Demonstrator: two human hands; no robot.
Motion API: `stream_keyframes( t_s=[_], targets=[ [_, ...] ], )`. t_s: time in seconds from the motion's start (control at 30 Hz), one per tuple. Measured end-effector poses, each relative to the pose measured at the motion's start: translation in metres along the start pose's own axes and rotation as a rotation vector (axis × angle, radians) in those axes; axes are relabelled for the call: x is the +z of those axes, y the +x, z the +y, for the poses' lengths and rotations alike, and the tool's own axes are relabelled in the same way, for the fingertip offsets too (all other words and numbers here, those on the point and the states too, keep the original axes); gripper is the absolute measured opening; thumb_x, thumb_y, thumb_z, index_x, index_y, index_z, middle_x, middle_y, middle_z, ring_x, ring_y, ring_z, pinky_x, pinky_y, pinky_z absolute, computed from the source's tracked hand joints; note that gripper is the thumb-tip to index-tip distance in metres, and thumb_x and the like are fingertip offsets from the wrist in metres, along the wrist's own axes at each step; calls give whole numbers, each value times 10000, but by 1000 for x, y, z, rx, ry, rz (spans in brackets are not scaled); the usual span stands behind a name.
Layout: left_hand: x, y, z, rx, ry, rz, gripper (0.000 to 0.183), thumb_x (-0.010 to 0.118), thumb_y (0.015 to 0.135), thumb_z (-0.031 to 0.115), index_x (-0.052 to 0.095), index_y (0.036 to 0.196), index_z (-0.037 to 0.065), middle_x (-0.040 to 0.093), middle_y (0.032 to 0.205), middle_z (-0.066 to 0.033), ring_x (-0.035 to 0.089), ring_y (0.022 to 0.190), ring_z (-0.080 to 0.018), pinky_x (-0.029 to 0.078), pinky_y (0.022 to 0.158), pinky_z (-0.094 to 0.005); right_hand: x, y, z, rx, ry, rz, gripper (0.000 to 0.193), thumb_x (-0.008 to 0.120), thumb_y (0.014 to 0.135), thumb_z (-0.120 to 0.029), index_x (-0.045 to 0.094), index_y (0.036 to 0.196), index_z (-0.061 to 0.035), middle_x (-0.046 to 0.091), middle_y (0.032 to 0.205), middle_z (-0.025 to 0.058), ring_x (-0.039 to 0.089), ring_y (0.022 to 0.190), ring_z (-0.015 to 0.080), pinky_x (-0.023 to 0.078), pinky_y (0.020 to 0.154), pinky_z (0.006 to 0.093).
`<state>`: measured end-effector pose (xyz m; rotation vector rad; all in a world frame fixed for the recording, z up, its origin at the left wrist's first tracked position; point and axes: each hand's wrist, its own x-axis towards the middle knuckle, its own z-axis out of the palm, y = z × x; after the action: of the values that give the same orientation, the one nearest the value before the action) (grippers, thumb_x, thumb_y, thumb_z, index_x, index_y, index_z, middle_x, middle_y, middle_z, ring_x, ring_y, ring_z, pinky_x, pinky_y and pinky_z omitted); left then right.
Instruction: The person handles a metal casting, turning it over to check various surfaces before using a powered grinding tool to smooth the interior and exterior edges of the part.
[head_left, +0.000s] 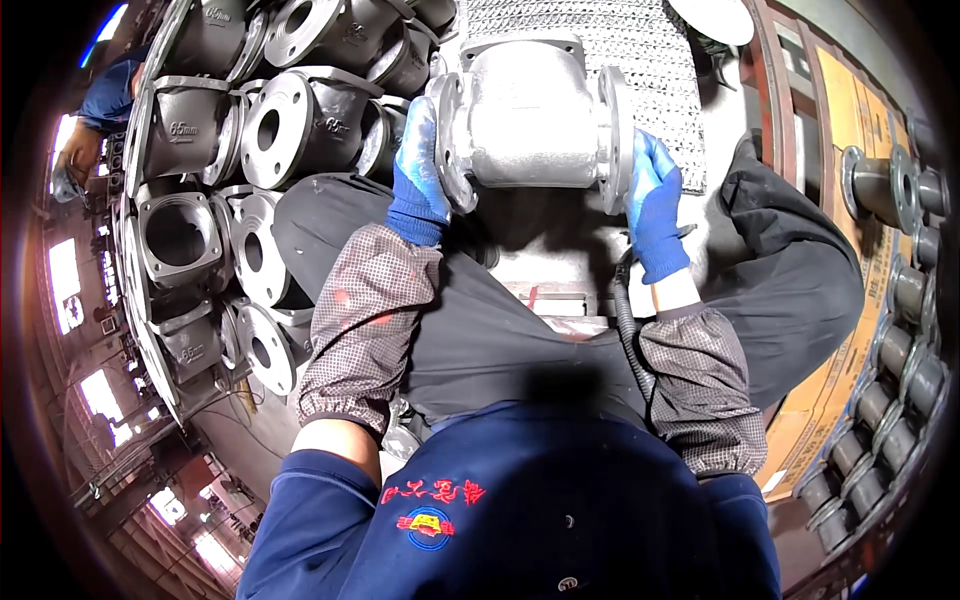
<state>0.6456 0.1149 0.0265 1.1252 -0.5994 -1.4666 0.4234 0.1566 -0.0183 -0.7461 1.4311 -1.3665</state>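
Observation:
A silver-grey flanged valve body (530, 125) is held level between my two gloved hands, above my lap and over the near end of a textured grey mat (655, 85). My left hand (420, 175), in a blue glove, grips the round flange at its left end. At the opposite end, my right hand (655, 205) is closed round the other flange. Both palms face inward, and some fingers are hidden behind the flanges. A square flange shows along the top of the valve body. Checked sleeve covers wrap both my forearms.
Stacked grey valve bodies (290, 125) fill the left side. On the right, flanged pipe pieces (880, 190) stand by a cardboard sheet (840, 370). A dark corrugated hose (628, 325) runs beside my right forearm. Another person's arm (80, 150) shows at far left.

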Motion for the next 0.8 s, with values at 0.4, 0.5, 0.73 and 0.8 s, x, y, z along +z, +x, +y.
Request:
stream_keyframes(
  t_s=[0.4, 0.5, 0.73, 0.8],
  targets=[
    [14, 64, -10, 431, 468, 112, 264, 521, 891, 91, 595, 1127, 0, 627, 986, -114, 583, 865, -176, 465, 791, -273, -7, 53, -3, -199, -168, 46, 333, 508, 955, -283, 614, 1089, 3, 661, 919, 79, 582, 863, 135, 458, 809, 277],
    [51, 7, 21, 941, 1127, -229, 241, 487, 902, 74, 618, 1072, -36, 635, 1039, -135, 602, 939, -175, 468, 850, -283, -27, 44, -28, -6, 42, 129, 338, 462, 975, -289, 563, 1180, -40, 648, 930, 92, 564, 701, 98, 474, 629, 236],
    [77, -59, -109, -313, 1230, -699, 555, 577, 844, 505, 634, 1051, -6, 653, 964, -189, 649, 846, -294, 495, 788, -350, -43, 31, -76, -146, 17, 222, 349, 491, 970, -283, 540, 1202, -26, 614, 1021, 65, 576, 804, 90, 465, 605, 204],
    [91, -62, -136, -516, 1301, -625, 495, 555, 847, 486, 647, 952, 12, 640, 800, -158, 627, 704, -255, 486, 673, -345, -43, 29, -85, -190, -9, 259, 364, 501, 964, -288, 545, 1210, -24, 599, 1106, 65, 598, 955, 142, 493, 673, 232]
  ],
)
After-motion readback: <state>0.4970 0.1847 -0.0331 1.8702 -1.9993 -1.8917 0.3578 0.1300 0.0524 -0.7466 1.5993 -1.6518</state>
